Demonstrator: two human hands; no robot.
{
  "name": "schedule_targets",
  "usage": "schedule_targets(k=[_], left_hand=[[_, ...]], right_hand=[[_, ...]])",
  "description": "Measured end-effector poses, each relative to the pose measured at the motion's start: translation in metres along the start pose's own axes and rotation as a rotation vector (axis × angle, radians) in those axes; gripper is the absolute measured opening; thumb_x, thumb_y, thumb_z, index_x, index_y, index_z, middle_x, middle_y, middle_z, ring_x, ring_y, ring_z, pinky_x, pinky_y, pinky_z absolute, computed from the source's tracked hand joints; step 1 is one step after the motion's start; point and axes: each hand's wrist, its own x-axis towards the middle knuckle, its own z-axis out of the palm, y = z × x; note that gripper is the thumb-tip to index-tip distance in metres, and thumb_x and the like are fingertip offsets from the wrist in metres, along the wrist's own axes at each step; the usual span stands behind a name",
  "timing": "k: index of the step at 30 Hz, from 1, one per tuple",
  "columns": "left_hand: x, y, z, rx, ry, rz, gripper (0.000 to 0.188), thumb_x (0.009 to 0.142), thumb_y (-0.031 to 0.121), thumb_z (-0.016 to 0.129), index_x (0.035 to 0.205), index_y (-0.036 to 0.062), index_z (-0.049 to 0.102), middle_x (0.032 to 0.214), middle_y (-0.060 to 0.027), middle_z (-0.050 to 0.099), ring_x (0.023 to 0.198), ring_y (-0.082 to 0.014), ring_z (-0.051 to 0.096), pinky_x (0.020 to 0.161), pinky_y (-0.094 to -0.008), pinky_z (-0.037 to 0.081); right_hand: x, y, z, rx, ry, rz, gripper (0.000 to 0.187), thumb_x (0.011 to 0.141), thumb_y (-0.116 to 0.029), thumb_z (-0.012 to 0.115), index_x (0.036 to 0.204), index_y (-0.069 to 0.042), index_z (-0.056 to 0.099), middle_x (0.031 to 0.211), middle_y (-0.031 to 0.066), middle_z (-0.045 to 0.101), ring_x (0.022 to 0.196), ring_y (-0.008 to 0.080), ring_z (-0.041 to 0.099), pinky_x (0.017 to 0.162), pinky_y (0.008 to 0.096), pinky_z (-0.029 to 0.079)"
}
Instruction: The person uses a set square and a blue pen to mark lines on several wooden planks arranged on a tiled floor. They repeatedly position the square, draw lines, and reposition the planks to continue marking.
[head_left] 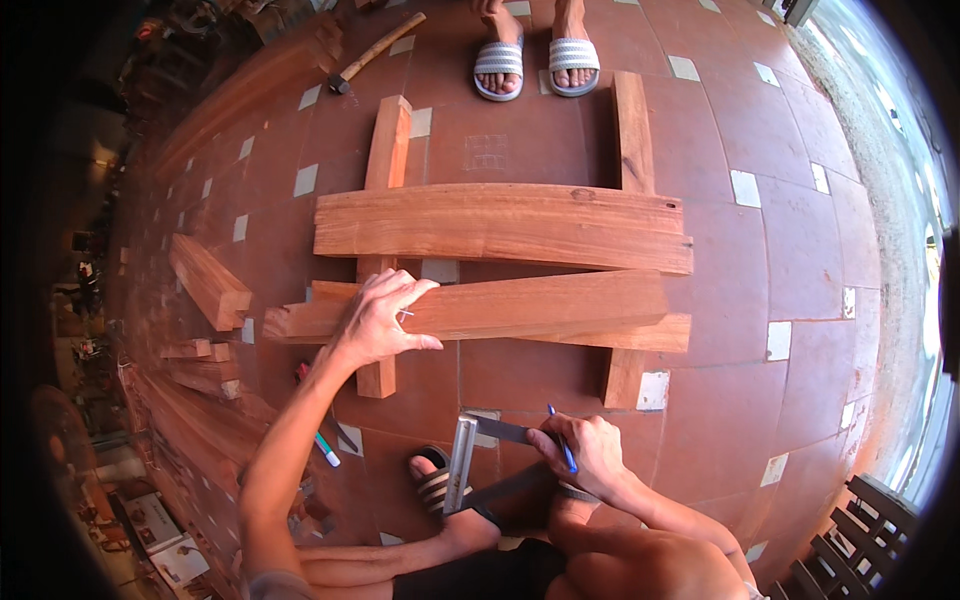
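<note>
My left hand [380,315] is closed over a planed wooden beam [540,305], thumb on the near side and fingers on the far side. The beam lies slightly askew, partly over another beam [675,333]. A small thin pale thing shows by the left fingers; I cannot make out what it is. My right hand [590,455] holds a try square [461,460] by its dark blade, its silvery stock pointing toward me. A blue pen [566,445] is also in the right hand. Beyond lies a wide pair of beams [490,225] across two supports.
The supports are a left timber [388,140] and a right timber [632,140]. A person's sandalled feet [535,70] stand at the far side. A hammer [375,55] lies far left. Wood offcuts [208,280], a white-and-teal marker [327,450] and a slatted rack [850,540] are around.
</note>
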Motion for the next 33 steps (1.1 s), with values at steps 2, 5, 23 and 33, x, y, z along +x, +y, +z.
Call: schedule_targets(k=[2, 5, 23, 33], left_hand=[[0.000, 0.004, -0.009, 0.029, -0.012, -0.002, 0.081, 0.056, 0.039, 0.101, 0.123, 0.0025, 0.072, 0.089, -0.0089, 0.061, 0.085, -0.0289, 0.059, 0.083, -0.0427, 0.049], [0.004, 0.000, -0.005, -0.009, -0.047, -0.017, 0.082, 0.050, 0.032, 0.102, 0.120, 0.0003, 0.073, 0.088, -0.0096, 0.061, 0.085, -0.0300, 0.059, 0.083, -0.0435, 0.049], [0.012, -0.005, -0.014, -0.062, -0.181, -0.127, 0.080, 0.052, 0.034, 0.101, 0.119, 0.0014, 0.072, 0.094, -0.0105, 0.062, 0.091, -0.0319, 0.059, 0.085, -0.0444, 0.049], [-0.040, 0.005, 0.054, 0.565, 0.369, 0.214, 0.061, 0.075, 0.018, 0.090, 0.130, 0.0130, 0.063, 0.113, -0.0113, 0.064, 0.104, -0.0338, 0.061, 0.094, -0.0518, 0.046]], right_hand=[[-0.002, 0.000, -0.002, 0.017, -0.007, 0.011, 0.029, 0.098, -0.042, 0.075, 0.092, -0.014, 0.080, 0.072, 0.0147, 0.072, 0.067, 0.0372, 0.073, 0.062, 0.0461, 0.059], [-0.002, -0.001, -0.002, 0.015, -0.009, 0.003, 0.030, 0.101, -0.042, 0.071, 0.094, -0.014, 0.079, 0.071, 0.0161, 0.072, 0.067, 0.0397, 0.072, 0.062, 0.0488, 0.059], [-0.008, 0.001, -0.008, 0.117, 0.055, 0.030, 0.028, 0.100, -0.037, 0.073, 0.093, -0.011, 0.078, 0.067, 0.0179, 0.068, 0.063, 0.0408, 0.070, 0.059, 0.0498, 0.055], [-0.008, 0.012, -0.018, 0.090, 0.023, 0.073, 0.029, 0.100, -0.039, 0.072, 0.092, -0.011, 0.077, 0.072, 0.0178, 0.071, 0.067, 0.0412, 0.071, 0.062, 0.0504, 0.057]])
